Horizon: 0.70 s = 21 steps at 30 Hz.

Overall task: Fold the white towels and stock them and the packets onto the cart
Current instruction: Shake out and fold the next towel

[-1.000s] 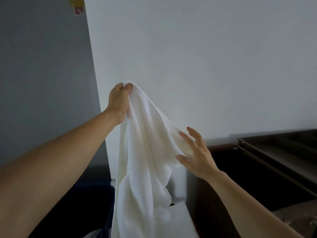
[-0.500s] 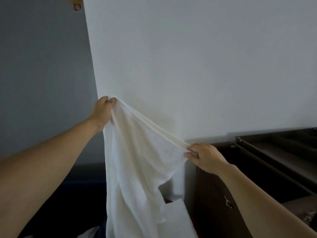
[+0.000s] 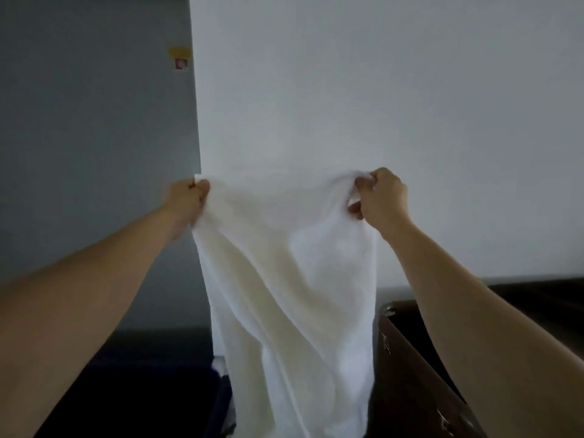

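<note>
L hand (image 3: pixel 187 202), R hand (image 3: pixel 381 197): tight grips

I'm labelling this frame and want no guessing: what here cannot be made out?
All in the head view:
1. The white towel: lower end cut off by the bottom edge.
2. Its gripped parts: covered by fingers of the left hand and right hand.
3. The dark furniture: partly hidden by towel and right forearm; cart or not, cannot tell.
4. The wall sticker: too small and blurred to read.
5. Packets: none in view.
</note>
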{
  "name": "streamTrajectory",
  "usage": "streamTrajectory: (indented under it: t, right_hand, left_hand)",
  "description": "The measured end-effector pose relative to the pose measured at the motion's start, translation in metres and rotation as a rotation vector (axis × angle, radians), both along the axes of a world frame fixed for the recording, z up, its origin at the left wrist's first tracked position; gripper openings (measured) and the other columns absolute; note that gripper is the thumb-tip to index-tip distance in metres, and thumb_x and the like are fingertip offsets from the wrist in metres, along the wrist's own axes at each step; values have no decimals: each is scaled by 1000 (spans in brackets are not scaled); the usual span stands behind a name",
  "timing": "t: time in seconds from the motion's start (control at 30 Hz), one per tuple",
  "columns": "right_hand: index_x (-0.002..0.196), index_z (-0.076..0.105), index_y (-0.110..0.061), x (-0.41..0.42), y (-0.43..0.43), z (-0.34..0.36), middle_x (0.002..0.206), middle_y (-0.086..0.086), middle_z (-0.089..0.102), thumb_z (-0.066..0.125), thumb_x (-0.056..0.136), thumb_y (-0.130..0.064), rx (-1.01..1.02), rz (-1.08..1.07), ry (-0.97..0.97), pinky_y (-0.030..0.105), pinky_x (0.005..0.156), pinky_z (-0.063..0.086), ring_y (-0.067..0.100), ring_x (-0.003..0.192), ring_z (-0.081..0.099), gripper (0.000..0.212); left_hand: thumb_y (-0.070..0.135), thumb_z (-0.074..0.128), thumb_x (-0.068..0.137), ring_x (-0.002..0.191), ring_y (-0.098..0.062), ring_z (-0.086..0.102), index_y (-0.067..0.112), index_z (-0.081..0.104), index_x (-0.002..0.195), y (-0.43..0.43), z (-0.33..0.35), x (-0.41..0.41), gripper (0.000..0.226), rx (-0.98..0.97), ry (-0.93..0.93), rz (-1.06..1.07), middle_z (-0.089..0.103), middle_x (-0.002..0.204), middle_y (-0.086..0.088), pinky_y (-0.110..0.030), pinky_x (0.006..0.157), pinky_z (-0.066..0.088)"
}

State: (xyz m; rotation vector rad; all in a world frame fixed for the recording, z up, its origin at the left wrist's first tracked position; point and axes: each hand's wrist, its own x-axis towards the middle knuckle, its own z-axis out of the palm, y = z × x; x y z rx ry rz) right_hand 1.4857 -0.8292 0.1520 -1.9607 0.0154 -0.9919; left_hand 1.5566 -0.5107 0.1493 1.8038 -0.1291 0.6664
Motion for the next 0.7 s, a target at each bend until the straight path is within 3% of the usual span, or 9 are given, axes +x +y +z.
streamTrajectory:
  t: [0.07, 0.13, 0.2, 0.27, 0.4, 0.47, 0.53, 0.6, 0.7]
  right_hand:
    - [80, 57, -11, -1, 4, 2, 64, 11, 70, 43, 91, -6, -35, 5, 66, 37, 58, 58, 21, 52, 68, 18]
    - [76, 57, -15, -2, 5, 17, 62, 11, 70, 43, 86, -4, 11, -21, -34, 44, 64, 61, 27, 57, 69, 20]
    - [76, 54, -21, -2, 7, 26, 69, 13, 70, 43, 88, -13, 54, -44, -138, 45, 64, 60, 29, 61, 70, 18]
    - [76, 53, -21, 0, 8, 22, 76, 13, 70, 46, 83, -22, -1, -61, -106, 47, 69, 60, 33, 69, 70, 10]
    - [70, 58, -16, 0, 2, 23, 76, 9, 71, 52, 85, -12, -98, -77, -34, 44, 77, 59, 30, 74, 69, 16]
    - [72, 55, -22, 0, 4, 27, 85, 10, 70, 50, 86, -22, -52, -125, -107, 44, 81, 58, 31, 80, 68, 15]
    - [73, 56, -19, -1, 5, 23, 86, 15, 71, 51, 89, -20, -43, -123, -44, 46, 78, 59, 35, 80, 69, 16]
    - [75, 60, -13, -1, -1, 15, 76, 16, 72, 53, 88, -8, -47, -88, 64, 47, 74, 61, 33, 72, 71, 16]
    - [76, 55, -17, -7, -3, 15, 69, 14, 71, 48, 93, -7, -14, -118, -10, 34, 60, 60, 25, 59, 70, 21]
  left_hand:
    - [17, 48, 104, 47, -10, 50, 12, 56, 79, 11, -5, -1, 26, 42, 80, -42, 52, 76, -12, -21, 41, 33]
    - [17, 47, 104, 45, -4, 52, 12, 58, 85, 12, 1, -3, 22, -35, 15, -69, 54, 70, -4, -13, 37, 33]
    - [24, 47, 105, 50, -6, 50, 16, 57, 83, 7, 3, 0, 25, -127, -22, -57, 56, 64, 3, -15, 41, 36]
    - [29, 48, 104, 56, -10, 50, 17, 57, 81, 8, -7, 2, 27, -53, 74, -73, 55, 71, -1, -21, 49, 37]
    - [25, 52, 103, 60, -11, 40, 19, 57, 79, 21, -10, 12, 24, -129, 108, -96, 51, 84, -7, -12, 35, 22]
    - [28, 51, 103, 62, -13, 41, 19, 58, 83, 17, -3, 12, 23, -201, 54, -89, 51, 78, -2, -16, 42, 30]
    - [27, 51, 103, 60, -13, 45, 17, 58, 84, 16, -5, 11, 23, -196, 106, -144, 53, 73, -1, -21, 48, 36]
    - [24, 53, 102, 59, -11, 43, 16, 60, 83, 23, -11, 10, 22, -137, 182, -209, 55, 75, 0, -19, 38, 29]
    - [21, 54, 102, 54, -10, 39, 15, 58, 82, 25, -4, 9, 21, -201, 127, -212, 51, 71, -1, -15, 31, 22]
